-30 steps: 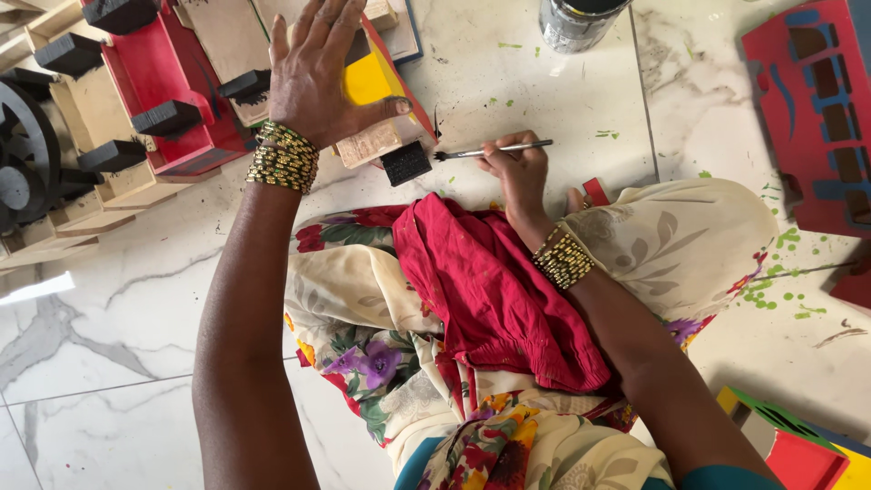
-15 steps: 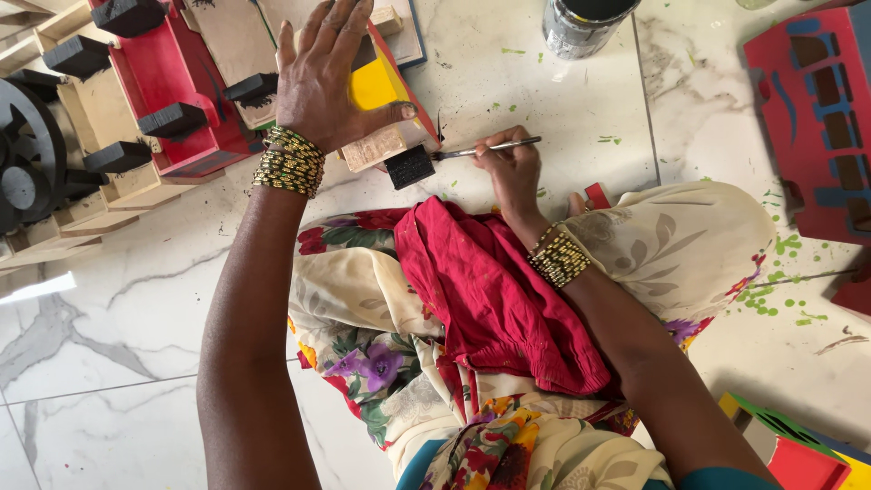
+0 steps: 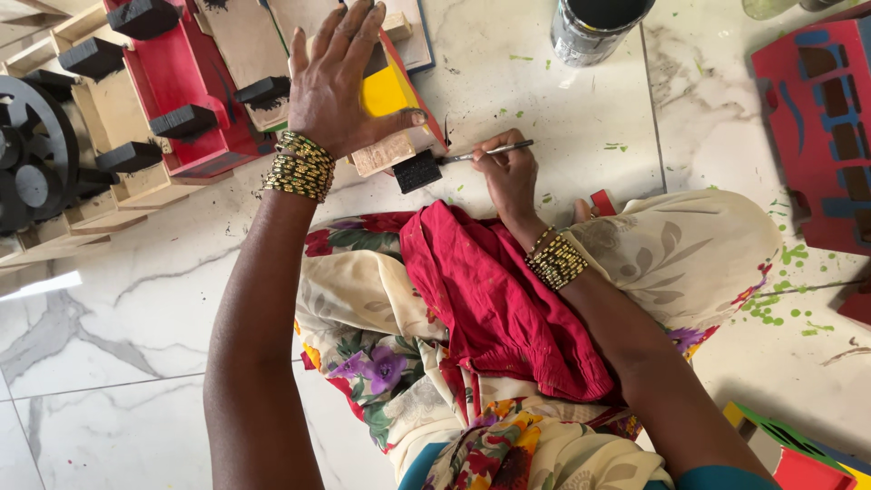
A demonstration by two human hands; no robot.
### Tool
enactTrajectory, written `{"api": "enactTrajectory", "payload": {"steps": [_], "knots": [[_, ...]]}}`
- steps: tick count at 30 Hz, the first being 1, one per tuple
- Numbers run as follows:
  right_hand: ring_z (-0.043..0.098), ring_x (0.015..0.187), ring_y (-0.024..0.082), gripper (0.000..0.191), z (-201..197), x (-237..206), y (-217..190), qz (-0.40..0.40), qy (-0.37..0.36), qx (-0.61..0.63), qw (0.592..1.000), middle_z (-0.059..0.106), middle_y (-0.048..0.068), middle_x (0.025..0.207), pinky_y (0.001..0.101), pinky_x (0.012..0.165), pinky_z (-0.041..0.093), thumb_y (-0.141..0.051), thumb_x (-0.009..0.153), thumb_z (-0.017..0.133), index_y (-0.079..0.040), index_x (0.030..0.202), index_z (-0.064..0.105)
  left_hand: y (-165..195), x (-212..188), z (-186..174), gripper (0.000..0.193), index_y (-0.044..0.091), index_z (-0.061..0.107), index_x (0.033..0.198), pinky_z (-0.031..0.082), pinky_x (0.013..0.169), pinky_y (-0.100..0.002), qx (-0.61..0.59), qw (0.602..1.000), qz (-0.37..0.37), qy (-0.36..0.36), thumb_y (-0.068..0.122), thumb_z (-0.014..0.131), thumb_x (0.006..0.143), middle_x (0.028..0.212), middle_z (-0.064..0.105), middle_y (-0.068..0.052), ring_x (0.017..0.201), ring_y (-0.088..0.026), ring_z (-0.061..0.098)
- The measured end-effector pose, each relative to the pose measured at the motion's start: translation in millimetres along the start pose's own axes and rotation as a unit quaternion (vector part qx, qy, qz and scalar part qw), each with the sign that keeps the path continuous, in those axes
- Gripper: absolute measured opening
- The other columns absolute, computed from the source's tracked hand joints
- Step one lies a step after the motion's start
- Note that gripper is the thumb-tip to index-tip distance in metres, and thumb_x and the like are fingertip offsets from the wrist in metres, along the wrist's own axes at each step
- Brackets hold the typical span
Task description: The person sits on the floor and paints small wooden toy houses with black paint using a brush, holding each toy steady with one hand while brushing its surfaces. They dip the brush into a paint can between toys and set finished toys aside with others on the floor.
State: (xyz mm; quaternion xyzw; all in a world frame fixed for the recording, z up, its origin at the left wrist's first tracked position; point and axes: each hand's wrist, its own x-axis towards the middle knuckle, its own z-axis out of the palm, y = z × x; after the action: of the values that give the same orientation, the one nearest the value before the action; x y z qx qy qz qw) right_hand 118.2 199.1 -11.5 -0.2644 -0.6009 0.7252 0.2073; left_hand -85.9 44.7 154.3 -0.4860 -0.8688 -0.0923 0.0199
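A dark paint can (image 3: 594, 27) stood on the marble floor (image 3: 118, 327) w/ green paint specks (image 3: 771, 308) nearby. A red & blue painted panel (image 3: 821, 127) lay at one edge, a black wheel (image 3: 32, 154) opposite. Red cloth (image 3: 490, 290) lay over a floral lap.

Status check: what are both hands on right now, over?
Left hand flat on wooden toy truck. Right hand holds thin paintbrush, tip at black block. Paint can beyond, nothing between.
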Motion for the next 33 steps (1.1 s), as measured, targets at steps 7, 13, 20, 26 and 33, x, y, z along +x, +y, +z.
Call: {"api": "enactTrajectory", "payload": {"steps": [7, 13, 20, 26, 33], "knots": [[0.065, 0.086, 0.010, 0.014, 2, 0, -3, -0.019, -0.017, 0.106, 0.994, 0.072, 0.014, 0.101, 0.0296, 0.087, 0.068, 0.003, 0.094, 0.070, -0.002, 0.098, 0.057, 0, -2, 2, 0.125, 0.015, 0.035, 0.164, 0.016, 0.120, -0.070, -0.005, 1.000, -0.007, -0.007, 0.088, 0.081, 0.074, 0.168, 0.035, -0.010, 0.154, -0.035, 0.030], [0.059, 0.077, 0.005, 0.016, 3, -1, 1, -0.032, -0.010, 0.030, 0.999, 0.072, 0.013, 0.098, 0.0265, 0.076, 0.062, 0.006, 0.092, 0.069, -0.003, 0.097, 0.057, 2, -3, 2, 0.126, 0.015, 0.035, 0.165, 0.017, 0.121, -0.069, 0.002, 1.000, -0.002, 0.002, 0.090, 0.081, 0.074, 0.169, 0.035, -0.009, 0.155, -0.035, 0.031], [0.056, 0.077, 0.004, 0.017, 4, -4, -1, -0.052, -0.032, 0.093, 0.994, 0.073, 0.012, 0.103, 0.0251, 0.080, 0.063, 0.006, 0.094, 0.070, -0.003, 0.098, 0.057, 2, -2, 2, 0.127, 0.015, 0.034, 0.163, 0.017, 0.120, -0.069, 0.006, 1.000, -0.007, -0.007, 0.091, 0.080, 0.073, 0.168, 0.035, -0.010, 0.153, -0.036, 0.031], [0.066, 0.082, 0.009, 0.016, 2, 0, 1, -0.035, -0.001, 0.042, 0.999, 0.071, 0.013, 0.098, 0.0271, 0.081, 0.067, 0.004, 0.093, 0.070, -0.003, 0.099, 0.057, 4, -4, 1, 0.126, 0.015, 0.034, 0.164, 0.016, 0.121, -0.068, 0.003, 1.000, -0.009, -0.005, 0.089, 0.081, 0.074, 0.169, 0.035, -0.010, 0.155, -0.036, 0.031], [0.070, 0.078, 0.011, 0.014, -5, 2, 4, -0.017, -0.017, 0.025, 0.999, 0.074, 0.011, 0.094, 0.0268, 0.072, 0.066, 0.001, 0.091, 0.070, -0.004, 0.096, 0.058, 3, -3, 2, 0.126, 0.014, 0.034, 0.164, 0.017, 0.119, -0.069, 0.007, 1.000, -0.006, -0.002, 0.086, 0.083, 0.073, 0.168, 0.036, -0.011, 0.154, -0.036, 0.031]]}}
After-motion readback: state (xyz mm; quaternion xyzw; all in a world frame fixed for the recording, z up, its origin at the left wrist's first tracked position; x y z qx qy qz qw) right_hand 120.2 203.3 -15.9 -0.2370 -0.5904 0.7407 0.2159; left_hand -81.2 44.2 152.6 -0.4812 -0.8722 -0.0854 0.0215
